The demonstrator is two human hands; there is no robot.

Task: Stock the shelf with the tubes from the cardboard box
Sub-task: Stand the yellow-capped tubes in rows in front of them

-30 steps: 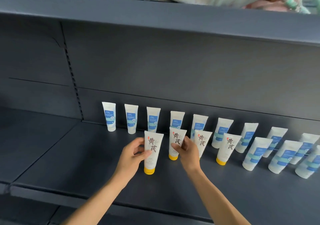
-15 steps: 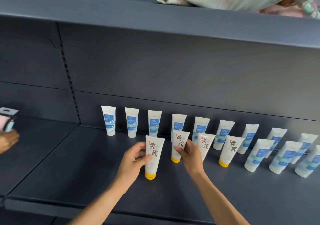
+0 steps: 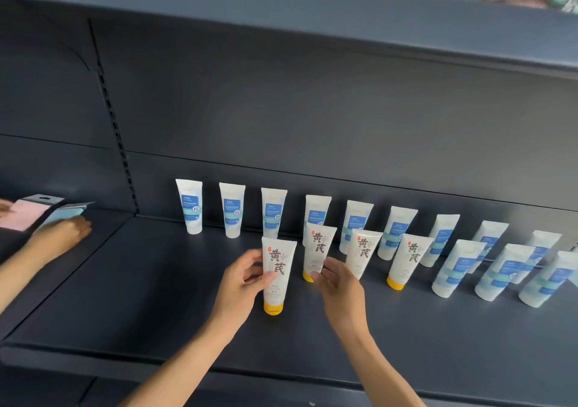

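**Yellow-capped tube being set into the front row**

Head view: the left hand [image 3: 242,281] grips a yellow-capped tube [image 3: 276,273] around its middle, thumb across the front and fingers [image 3: 253,258] curled behind; the tube stands cap-down on the shelf [image 3: 140,297], nearer the front edge than the others. The right hand [image 3: 339,284] hovers with relaxed, slightly spread fingers at the lower part of the second yellow-capped tube [image 3: 317,251]; whether they touch it cannot be told. Two more yellow-capped tubes stand to the right, forming a front row, and a line of blue-label tubes [image 3: 189,206] runs along the shelf's back edge. The cardboard box is out of sight. At the shelf's left edge another person's hand [image 3: 62,234] rests by flat pink and blue packets [image 3: 23,216].

These tubes look light and soft-walled, with a smooth, probably slippery skin, and top-heavy on their small caps. Holding low on the body, close to the stiff cap, should steady them best; squeezing the middle may dent them.
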